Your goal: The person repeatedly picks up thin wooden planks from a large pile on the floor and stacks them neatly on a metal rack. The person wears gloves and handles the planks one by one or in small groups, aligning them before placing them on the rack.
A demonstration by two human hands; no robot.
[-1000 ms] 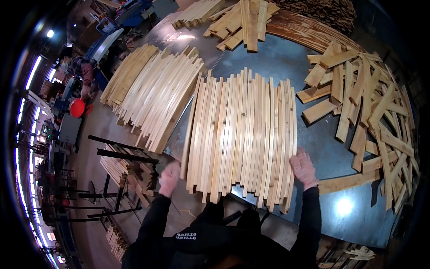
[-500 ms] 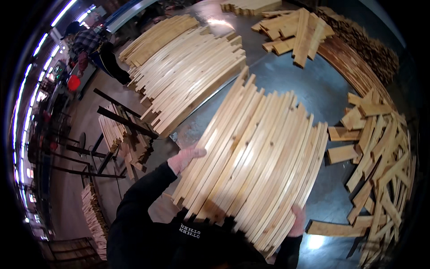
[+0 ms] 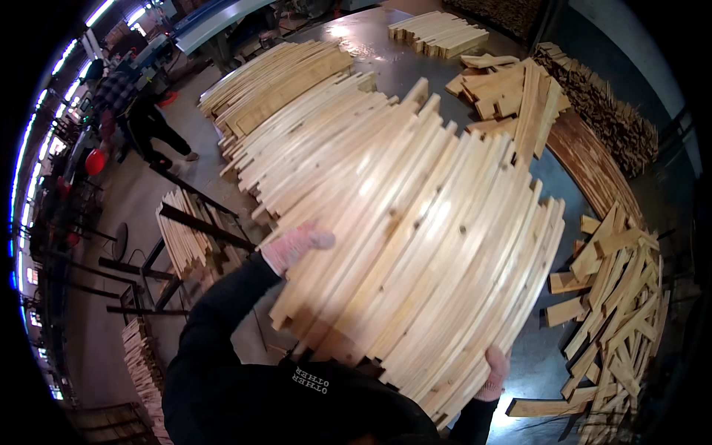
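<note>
Head view gives me the black-sleeved forearms (image 3: 211,319) nearest, coming in from the lower edge. Right hand (image 3: 495,373) grips the near right side of a broad bundle of pale, narrow wooden strips (image 3: 423,252); left hand (image 3: 298,247) clasps its left side, thumb over the top. Between them they squeeze the strips side by side, the bundle slanting away to the upper right. Its underside is hidden from me, so I can't tell whether it touches the grey metal table (image 3: 545,337).

To the right I see a jumbled pile of short wooden boards (image 3: 619,311); left, a black metal frame (image 3: 208,226) with more strips (image 3: 178,233) beside it. Past the bundle's far left lies a long row of tan and pale strips (image 3: 289,104). Farther off are a small heap of flat boards (image 3: 512,96), a low pale stack (image 3: 437,33) and, far left, a person in a checked shirt (image 3: 115,95).
</note>
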